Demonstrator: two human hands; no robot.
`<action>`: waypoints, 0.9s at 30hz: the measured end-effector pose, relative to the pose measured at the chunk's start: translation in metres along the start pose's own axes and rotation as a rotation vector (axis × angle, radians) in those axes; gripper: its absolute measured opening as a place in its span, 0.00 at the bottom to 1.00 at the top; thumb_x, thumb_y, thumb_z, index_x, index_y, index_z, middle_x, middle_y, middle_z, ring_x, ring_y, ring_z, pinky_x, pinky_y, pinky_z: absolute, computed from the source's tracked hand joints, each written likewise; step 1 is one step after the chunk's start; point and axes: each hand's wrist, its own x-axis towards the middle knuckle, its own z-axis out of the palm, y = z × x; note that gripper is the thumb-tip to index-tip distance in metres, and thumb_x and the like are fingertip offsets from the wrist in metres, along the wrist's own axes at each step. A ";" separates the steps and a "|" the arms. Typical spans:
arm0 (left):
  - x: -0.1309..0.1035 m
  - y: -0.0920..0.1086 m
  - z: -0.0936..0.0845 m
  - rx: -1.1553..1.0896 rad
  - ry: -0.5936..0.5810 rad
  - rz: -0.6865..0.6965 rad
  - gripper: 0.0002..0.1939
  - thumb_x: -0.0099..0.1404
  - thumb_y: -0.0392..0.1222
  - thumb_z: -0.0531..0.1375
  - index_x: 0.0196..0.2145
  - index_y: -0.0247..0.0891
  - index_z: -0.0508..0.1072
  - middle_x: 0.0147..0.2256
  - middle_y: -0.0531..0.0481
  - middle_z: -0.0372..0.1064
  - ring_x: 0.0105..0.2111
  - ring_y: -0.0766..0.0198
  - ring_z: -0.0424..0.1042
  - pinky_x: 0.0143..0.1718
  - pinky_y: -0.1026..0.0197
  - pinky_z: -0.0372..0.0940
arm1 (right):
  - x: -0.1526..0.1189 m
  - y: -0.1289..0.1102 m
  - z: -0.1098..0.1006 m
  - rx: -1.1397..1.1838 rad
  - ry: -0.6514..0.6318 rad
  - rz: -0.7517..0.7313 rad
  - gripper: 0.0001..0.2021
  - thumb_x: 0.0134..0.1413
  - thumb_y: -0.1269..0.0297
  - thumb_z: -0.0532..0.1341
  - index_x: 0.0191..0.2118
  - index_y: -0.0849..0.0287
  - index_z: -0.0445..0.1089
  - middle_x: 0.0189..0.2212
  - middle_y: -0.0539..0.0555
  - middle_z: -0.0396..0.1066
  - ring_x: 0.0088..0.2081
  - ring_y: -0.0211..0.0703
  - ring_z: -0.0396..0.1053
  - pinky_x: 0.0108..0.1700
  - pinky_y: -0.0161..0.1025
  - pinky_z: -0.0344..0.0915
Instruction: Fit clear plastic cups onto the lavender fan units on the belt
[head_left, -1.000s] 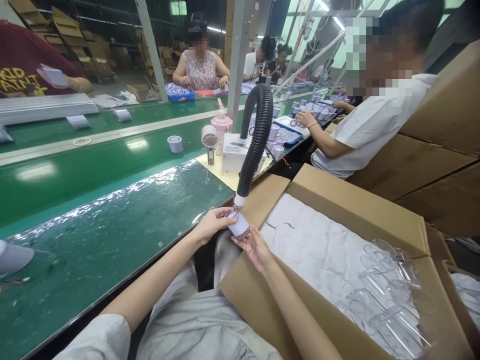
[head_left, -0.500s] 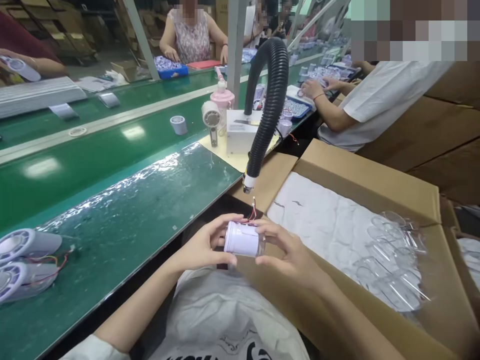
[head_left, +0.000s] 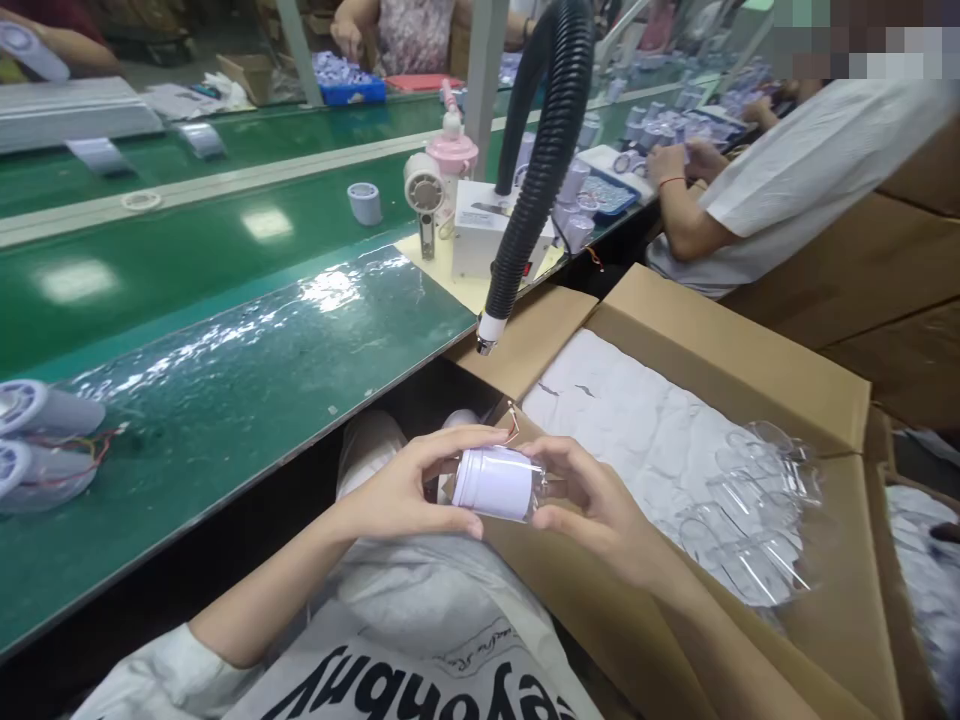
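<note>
The green counter [head_left: 225, 400] is the largest thing, and it runs across the left side of the view. To its right, near the person, an open cardboard box [head_left: 742, 350] stands with a white lining inside. A black ribbed hose [head_left: 536, 160] rises beside a pale machine [head_left: 484, 235] at the edge of the counter and bends down; its lower end is apart from the hands. In the box, on the lining, there is a pile of clear cups [head_left: 750, 520].

The two hands are next in size. The left hand [head_left: 420, 490] is curved and pinches one end of a lilac cylinder [head_left: 499, 483] between thumb and fingers. The right hand [head_left: 592, 505] pinches the other end in the same manner, where a transparent edge shows. The cylinder lies sideways between them, above the person's lap. Smallest are the thin wires [head_left: 514, 423], which stick up behind the cylinder.
</note>
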 end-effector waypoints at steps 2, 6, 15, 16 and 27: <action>-0.001 0.001 0.006 0.004 0.047 -0.024 0.39 0.49 0.35 0.72 0.58 0.48 0.67 0.60 0.45 0.64 0.59 0.48 0.64 0.59 0.49 0.62 | 0.005 0.003 -0.005 0.095 -0.032 0.049 0.18 0.56 0.54 0.66 0.50 0.51 0.66 0.47 0.55 0.68 0.46 0.50 0.70 0.43 0.43 0.72; -0.002 0.003 0.017 0.012 0.125 -0.053 0.41 0.49 0.33 0.72 0.59 0.48 0.66 0.61 0.45 0.61 0.60 0.49 0.63 0.60 0.50 0.61 | 0.015 0.011 -0.015 0.204 -0.095 0.111 0.19 0.55 0.48 0.65 0.47 0.52 0.66 0.43 0.54 0.69 0.43 0.47 0.70 0.39 0.39 0.71; -0.010 0.004 0.030 0.021 0.268 -0.084 0.38 0.49 0.32 0.72 0.57 0.47 0.69 0.61 0.46 0.62 0.62 0.49 0.60 0.61 0.50 0.61 | 0.031 0.017 -0.022 0.375 -0.322 0.338 0.22 0.59 0.42 0.58 0.41 0.59 0.64 0.30 0.51 0.72 0.27 0.39 0.75 0.30 0.35 0.73; -0.013 0.004 0.030 0.025 0.280 -0.073 0.37 0.49 0.32 0.72 0.56 0.48 0.69 0.61 0.46 0.63 0.62 0.50 0.61 0.61 0.50 0.61 | 0.033 0.017 -0.020 0.395 -0.338 0.355 0.23 0.58 0.40 0.58 0.40 0.59 0.64 0.28 0.51 0.72 0.26 0.40 0.75 0.28 0.34 0.73; -0.049 0.004 0.017 0.093 0.211 -0.002 0.39 0.48 0.32 0.72 0.56 0.52 0.69 0.60 0.48 0.64 0.62 0.50 0.59 0.62 0.50 0.59 | 0.023 0.001 0.027 0.570 -0.337 0.560 0.25 0.63 0.41 0.51 0.37 0.61 0.64 0.22 0.54 0.74 0.16 0.33 0.69 0.16 0.23 0.65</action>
